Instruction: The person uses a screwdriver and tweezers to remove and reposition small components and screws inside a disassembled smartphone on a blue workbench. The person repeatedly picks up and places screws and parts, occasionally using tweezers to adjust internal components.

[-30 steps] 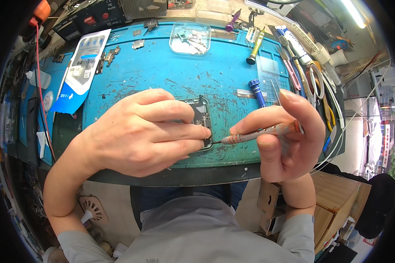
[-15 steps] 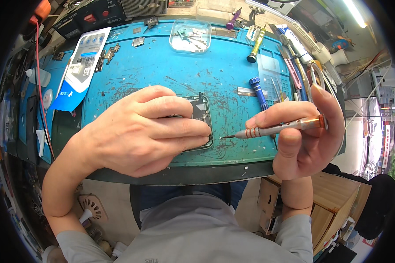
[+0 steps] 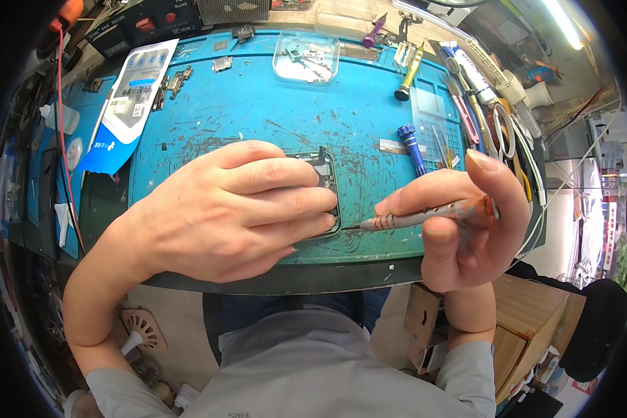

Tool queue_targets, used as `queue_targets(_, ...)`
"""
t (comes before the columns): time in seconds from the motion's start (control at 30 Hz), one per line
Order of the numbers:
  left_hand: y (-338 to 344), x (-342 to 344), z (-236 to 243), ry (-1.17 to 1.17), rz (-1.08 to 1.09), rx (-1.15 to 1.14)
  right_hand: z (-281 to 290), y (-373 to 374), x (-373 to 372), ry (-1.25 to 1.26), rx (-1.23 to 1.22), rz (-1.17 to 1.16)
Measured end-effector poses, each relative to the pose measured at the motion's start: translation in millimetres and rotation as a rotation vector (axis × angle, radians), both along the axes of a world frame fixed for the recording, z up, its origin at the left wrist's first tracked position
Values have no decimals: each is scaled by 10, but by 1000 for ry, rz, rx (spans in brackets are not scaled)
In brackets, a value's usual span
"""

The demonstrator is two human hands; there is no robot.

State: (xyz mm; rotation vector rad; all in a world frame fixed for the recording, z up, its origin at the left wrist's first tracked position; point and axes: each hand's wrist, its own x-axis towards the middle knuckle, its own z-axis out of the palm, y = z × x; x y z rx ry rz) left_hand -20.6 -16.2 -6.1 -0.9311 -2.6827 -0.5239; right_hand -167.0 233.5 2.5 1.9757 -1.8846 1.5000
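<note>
An opened phone (image 3: 326,171) lies on the blue work mat (image 3: 369,244), most of it hidden beneath my left hand (image 3: 237,205). My left fingers curl over the phone and hold it, with the fingertips at its right edge. In my right hand (image 3: 467,223) is a slim grey precision screwdriver (image 3: 404,219) with orange rings, tilted nearly flat. Its dark tip points left and meets the phone's lower right edge, close to my left fingertips. Whether the tip sits in a screw is too small to tell.
Behind the phone stands a clear plastic tray (image 3: 306,75) of small parts. Blue (image 3: 412,150) and yellow-green (image 3: 409,72) screwdrivers lie to the right, near tweezers (image 3: 461,108). A blue-and-white package (image 3: 136,101) lies at left, beside small phone parts (image 3: 177,82).
My right hand has moved left and slightly down, bringing the screwdriver tip from beside the phone to its lower right edge. My left hand stays over the phone.
</note>
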Motion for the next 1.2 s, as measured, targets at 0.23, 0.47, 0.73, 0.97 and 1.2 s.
queue_targets(0.23, 33, 52, 30, -84, 35, 16, -15, 1, -7, -6, -20, -6)
queue_targets(0.47, 61, 29, 80, -60, 47, -20, -24, 7, 3, -22, -40, -11)
queue_targets(0.73, 172, 138, 36, 7, 117, -49, -67, 8, -15, -71, -61, -18)
queue_targets(0.97, 311, 240, 26, 36, 239, -44, 8, -11, -6, -408, 5, -47)
queue_targets(1.2, 507, 408, -114, 154, 425, -44, 265, -12, 28, -639, 494, -17)
